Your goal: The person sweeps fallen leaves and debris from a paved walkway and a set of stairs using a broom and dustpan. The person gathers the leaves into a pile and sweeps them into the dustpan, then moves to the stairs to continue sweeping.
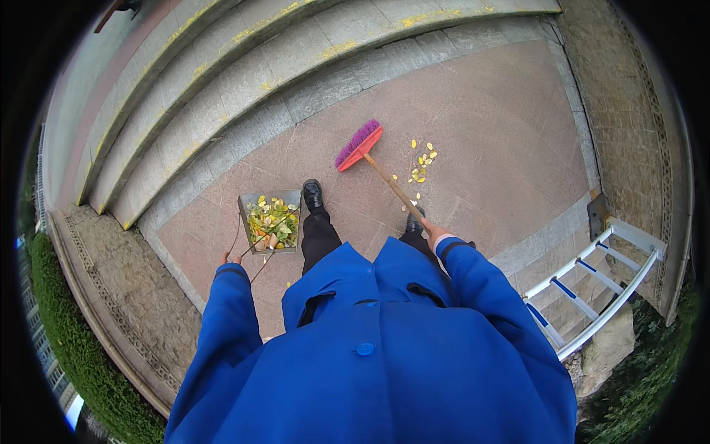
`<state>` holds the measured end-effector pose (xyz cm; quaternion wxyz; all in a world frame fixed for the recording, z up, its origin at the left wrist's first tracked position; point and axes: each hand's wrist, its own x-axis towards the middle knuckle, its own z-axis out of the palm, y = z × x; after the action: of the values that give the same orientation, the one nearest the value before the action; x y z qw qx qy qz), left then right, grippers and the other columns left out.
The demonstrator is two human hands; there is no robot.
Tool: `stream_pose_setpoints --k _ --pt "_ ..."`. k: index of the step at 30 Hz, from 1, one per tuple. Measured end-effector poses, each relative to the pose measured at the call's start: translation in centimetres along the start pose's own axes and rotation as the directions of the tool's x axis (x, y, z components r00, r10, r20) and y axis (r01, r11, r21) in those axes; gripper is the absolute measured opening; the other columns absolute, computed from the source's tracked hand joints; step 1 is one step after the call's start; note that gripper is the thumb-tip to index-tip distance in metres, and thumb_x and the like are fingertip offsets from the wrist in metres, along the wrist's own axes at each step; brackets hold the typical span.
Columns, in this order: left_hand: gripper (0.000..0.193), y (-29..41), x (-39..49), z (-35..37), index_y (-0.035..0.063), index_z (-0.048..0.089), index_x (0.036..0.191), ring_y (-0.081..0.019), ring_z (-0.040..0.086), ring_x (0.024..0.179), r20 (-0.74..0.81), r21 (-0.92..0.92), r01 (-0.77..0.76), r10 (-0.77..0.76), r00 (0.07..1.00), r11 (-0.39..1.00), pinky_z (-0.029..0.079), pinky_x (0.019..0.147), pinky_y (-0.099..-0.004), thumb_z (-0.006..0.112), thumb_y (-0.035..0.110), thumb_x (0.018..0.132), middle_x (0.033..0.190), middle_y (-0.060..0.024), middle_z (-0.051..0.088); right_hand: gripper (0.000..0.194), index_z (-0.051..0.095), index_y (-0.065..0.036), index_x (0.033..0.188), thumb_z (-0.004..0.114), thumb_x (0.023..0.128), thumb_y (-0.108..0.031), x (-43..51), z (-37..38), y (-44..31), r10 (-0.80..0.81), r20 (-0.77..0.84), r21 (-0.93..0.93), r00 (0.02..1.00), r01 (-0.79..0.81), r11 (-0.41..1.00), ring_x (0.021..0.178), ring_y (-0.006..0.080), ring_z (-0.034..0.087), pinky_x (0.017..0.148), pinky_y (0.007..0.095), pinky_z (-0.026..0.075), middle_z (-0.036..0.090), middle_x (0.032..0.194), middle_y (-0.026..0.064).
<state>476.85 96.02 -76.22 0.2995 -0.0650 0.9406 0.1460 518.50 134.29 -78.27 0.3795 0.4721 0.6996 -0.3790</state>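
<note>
My right hand [436,230] grips the wooden handle of a broom [395,188] with a red head and purple bristles. The broom head is over the paving ahead of me, its bristles turned toward the steps. Low at my left side, my left hand [232,260] holds the thin wire handle of a metal dustpan [270,251]. Yellow and green leaves [272,222] with some brown scraps fill the pan beside my left shoe. Several loose yellow leaves [424,160] lie on the ground to the right of the broom head.
Curved stone steps [266,72] with worn yellow edges rise ahead. Low stone walls flank the landing, the left wall [127,266] backed by a hedge [83,333]. An aluminium ladder [577,299] leans by the right wall [621,122]. My black shoes [313,194] stand on the paving.
</note>
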Motion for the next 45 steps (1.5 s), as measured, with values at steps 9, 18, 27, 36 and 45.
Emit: stream_pose_setpoints --k 9,18,27,36,45 --pt "0.054 -11.3 -23.1 13.3 0.0131 0.042 0.115 -0.0278 0.048 0.095 -0.13 -0.219 0.106 -0.137 0.982 0.97 0.038 0.079 -0.0334 0.063 0.024 0.066 0.105 -0.0182 0.048 0.059 0.024 -0.032 0.124 0.043 0.073 -0.007 -0.3 -10.5 13.5 -0.143 0.08 -0.538 0.986 0.164 0.827 0.087 0.0321 0.052 0.079 0.0359 0.041 0.053 0.098 0.017" --pt "0.054 -9.7 -32.3 29.3 0.0104 0.044 0.112 -0.0315 0.045 0.1 -0.058 -0.508 0.311 -0.392 0.918 0.803 0.037 0.083 -0.0337 0.063 0.028 0.065 0.107 -0.0201 0.047 0.048 0.026 -0.028 0.122 0.039 0.078 -0.017 8.7 -2.9 -2.2 -0.488 0.415 -0.652 0.768 0.625 0.429 0.082 0.0365 0.052 0.074 0.0407 0.041 0.054 0.09 0.0209" --pt "0.058 -13.0 -28.4 28.8 0.0084 0.045 0.11 -0.0293 0.047 0.097 0.1 -0.655 0.51 -0.605 0.79 0.558 0.039 0.081 -0.0341 0.063 0.035 0.063 0.106 -0.0209 0.047 0.048 0.02 -0.037 0.122 0.037 0.08 -0.021 10.3 -4.8 -16.9 -0.451 0.318 -0.923 0.834 0.381 0.052 0.087 0.0343 0.052 0.074 0.0421 0.041 0.053 0.094 0.0198" --pt "0.073 -14.9 -18.6 22.5 0.0086 0.03 0.121 -0.0307 0.043 0.103 0.293 -0.822 0.475 -0.483 0.826 0.315 0.036 0.084 -0.0345 0.059 0.044 0.064 0.111 -0.0192 0.045 0.045 0.037 -0.026 0.118 0.046 0.074 -0.017 3.2 -8.3 -37.4 -0.69 0.438 -0.838 0.577 0.54 -0.081 0.065 0.025 0.057 0.062 0.0332 0.046 0.057 0.077 0.0143" --pt "0.071 -13.8 -15.0 21.3 0.0117 0.034 0.119 -0.03 0.047 0.098 0.061 -0.929 0.269 -0.61 0.79 0.255 0.039 0.081 -0.0338 0.062 0.043 0.062 0.109 -0.0164 0.047 0.044 0.033 -0.025 0.12 0.037 0.078 -0.015 -0.9 27.2 -61.8 -0.701 0.578 -0.784 0.418 0.524 -0.333 0.09 0.0325 0.05 0.077 0.0395 0.041 0.051 0.102 0.016"
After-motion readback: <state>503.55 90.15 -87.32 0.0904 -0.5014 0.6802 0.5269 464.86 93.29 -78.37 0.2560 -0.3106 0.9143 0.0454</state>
